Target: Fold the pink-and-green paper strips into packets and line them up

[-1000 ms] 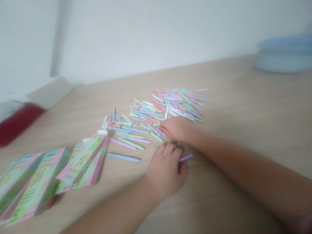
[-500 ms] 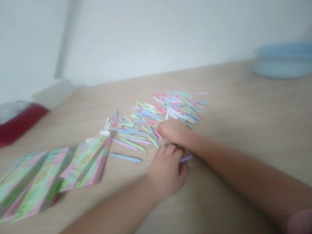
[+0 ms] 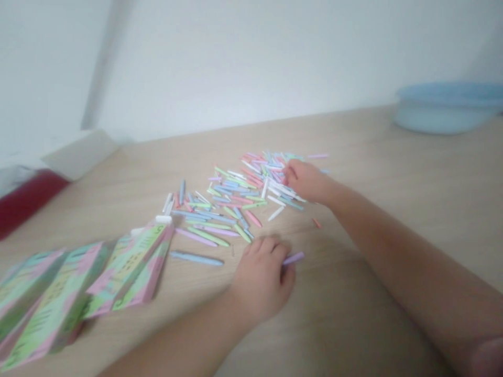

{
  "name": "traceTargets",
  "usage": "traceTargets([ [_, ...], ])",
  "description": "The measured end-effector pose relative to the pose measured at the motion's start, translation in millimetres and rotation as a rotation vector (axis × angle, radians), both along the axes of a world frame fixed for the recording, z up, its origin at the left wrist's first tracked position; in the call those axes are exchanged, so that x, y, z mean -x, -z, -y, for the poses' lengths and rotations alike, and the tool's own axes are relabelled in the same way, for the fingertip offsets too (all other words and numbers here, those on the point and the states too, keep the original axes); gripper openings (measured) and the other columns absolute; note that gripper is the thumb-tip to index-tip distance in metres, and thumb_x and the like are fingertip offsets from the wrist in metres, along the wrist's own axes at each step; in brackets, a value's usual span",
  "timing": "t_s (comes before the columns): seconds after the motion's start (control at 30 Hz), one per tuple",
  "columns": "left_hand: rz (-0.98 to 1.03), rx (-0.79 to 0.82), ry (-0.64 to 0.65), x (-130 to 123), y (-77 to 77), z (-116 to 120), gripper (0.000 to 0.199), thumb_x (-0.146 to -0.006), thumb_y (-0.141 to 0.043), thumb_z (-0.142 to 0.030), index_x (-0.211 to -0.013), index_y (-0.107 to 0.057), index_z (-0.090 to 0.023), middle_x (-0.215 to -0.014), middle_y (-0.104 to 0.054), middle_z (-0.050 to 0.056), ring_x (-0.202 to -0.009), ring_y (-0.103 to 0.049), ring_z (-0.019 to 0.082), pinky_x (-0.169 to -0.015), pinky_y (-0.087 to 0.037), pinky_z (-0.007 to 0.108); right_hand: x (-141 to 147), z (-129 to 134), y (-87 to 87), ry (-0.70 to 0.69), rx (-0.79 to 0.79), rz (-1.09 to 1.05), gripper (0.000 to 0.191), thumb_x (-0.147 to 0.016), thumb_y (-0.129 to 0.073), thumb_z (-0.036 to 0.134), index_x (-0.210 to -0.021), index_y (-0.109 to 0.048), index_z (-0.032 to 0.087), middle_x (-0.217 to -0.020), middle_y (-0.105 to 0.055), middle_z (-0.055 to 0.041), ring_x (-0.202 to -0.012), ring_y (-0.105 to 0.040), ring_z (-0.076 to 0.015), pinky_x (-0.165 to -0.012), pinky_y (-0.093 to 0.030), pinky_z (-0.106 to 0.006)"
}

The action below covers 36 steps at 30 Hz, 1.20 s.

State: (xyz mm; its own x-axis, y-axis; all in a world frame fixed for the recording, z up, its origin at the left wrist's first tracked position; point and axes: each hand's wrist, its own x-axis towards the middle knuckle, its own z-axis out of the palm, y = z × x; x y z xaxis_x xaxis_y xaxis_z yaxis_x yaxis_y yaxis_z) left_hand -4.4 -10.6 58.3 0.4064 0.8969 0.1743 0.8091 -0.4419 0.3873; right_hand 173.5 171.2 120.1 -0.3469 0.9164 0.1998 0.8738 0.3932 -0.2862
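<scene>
Many pastel pens lie in a loose pile on the wooden table. My left hand is closed on a purple pen, whose end sticks out to the right past the thumb. At the right part of the pile, my right hand has its fingers bent down among the pens; what its fingertips hold, if anything, is hidden. A blue pen lies apart, left of my left hand. One short red piece rests below my right hand.
Several pink and green printed boxes lie at the left. Behind them are a dark red object and a cream flap. A blue round container stands at the back right, near the white wall.
My right hand has moved up and right, away from my left hand to the right side of the pile. My left hand still holds the purple pen. The view has shifted slightly.
</scene>
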Motion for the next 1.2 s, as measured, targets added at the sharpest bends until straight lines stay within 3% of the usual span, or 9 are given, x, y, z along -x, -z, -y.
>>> traceTargets([
  [0.17,0.022,-0.001,0.013,0.9,0.2,0.9,0.02,-0.094,-0.058,-0.027,-0.112,-0.065,-0.025,-0.111,-0.063,0.007,-0.108,-0.057,0.027,-0.094,-0.048,0.043,-21.8,-9.6,7.4,-0.005,0.096,0.199,0.029,-0.102,-0.048,0.037,-0.112,-0.066,0.016,-0.107,-0.074,-0.0129,-0.088,-0.066,-0.0227,-0.07,-0.04,-0.027],
  [0.43,0.015,0.003,0.014,1.8,1.7,0.5,0.021,-0.093,-0.058,-0.026,-0.113,-0.066,-0.025,-0.11,-0.064,0.007,-0.107,-0.057,0.027,-0.094,-0.048,0.044,-30.4,-11.6,11.7,-0.033,0.125,0.271,0.035,-0.101,-0.048,0.028,-0.131,-0.065,0.026,-0.122,-0.074,-0.0089,-0.104,-0.067,-0.0241,-0.086,-0.044,-0.029],
  [0.6,0.038,-0.008,0.064,2.2,-0.3,1.5,0.032,-0.096,-0.054,-0.024,-0.126,-0.065,-0.029,-0.125,-0.064,0.006,-0.119,-0.056,0.026,-0.103,-0.046,0.044,-38.8,-9.1,2.1,-0.048,0.21,0.434,0.027,-0.094,-0.057,0.022,-0.112,-0.077,0.024,-0.109,-0.077,-0.0104,-0.097,-0.07,-0.0264,-0.082,-0.048,-0.032],
  [0.7,0.032,-0.04,0.142,3.2,-1.4,3.5,0.043,-0.097,-0.053,-0.023,-0.139,-0.059,-0.032,-0.144,-0.059,0.003,-0.138,-0.046,0.026,-0.115,-0.037,0.048,-40.2,-5.0,-0.2,-0.066,0.25,0.498,0.022,-0.09,-0.061,0.022,-0.101,-0.08,0.02,-0.103,-0.078,-0.014,-0.094,-0.072,-0.0284,-0.08,-0.05,-0.034],
  [0.83,-0.024,-0.011,0.208,4.1,-2.5,5.1,0.048,-0.097,-0.056,-0.034,-0.145,-0.055,-0.032,-0.155,-0.051,0.001,-0.152,-0.03,0.03,-0.124,-0.026,0.055,-35.8,0.5,1.5,-0.051,0.285,0.559,0.023,-0.09,-0.061,0.022,-0.102,-0.08,0.015,-0.105,-0.078,-0.0181,-0.095,-0.074,-0.0295,-0.083,-0.053,-0.037],
  [1.07,-0.089,-0.018,0.363,-3.2,-9.1,3.6,0.058,-0.094,-0.06,-0.05,-0.149,-0.051,-0.034,-0.157,-0.05,0.0,-0.157,-0.02,0.031,-0.128,-0.002,0.062,-21.7,7.2,3.6,-0.024,0.298,0.574,0.03,-0.091,-0.06,0.018,-0.115,-0.076,0.01,-0.111,-0.075,-0.0249,-0.108,-0.072,-0.0358,-0.086,-0.056,-0.044],
  [1.2,-0.116,-0.025,0.348,-6.1,-5.7,3.8,0.063,-0.094,-0.057,-0.055,-0.151,-0.048,-0.03,-0.16,-0.047,0.002,-0.157,-0.021,0.031,-0.129,-0.002,0.061,-18.6,8.7,4.4,-0.02,0.304,0.562,0.031,-0.09,-0.063,0.017,-0.117,-0.075,0.011,-0.113,-0.075,-0.0234,-0.111,-0.072,-0.0356,-0.088,-0.057,-0.044],
])
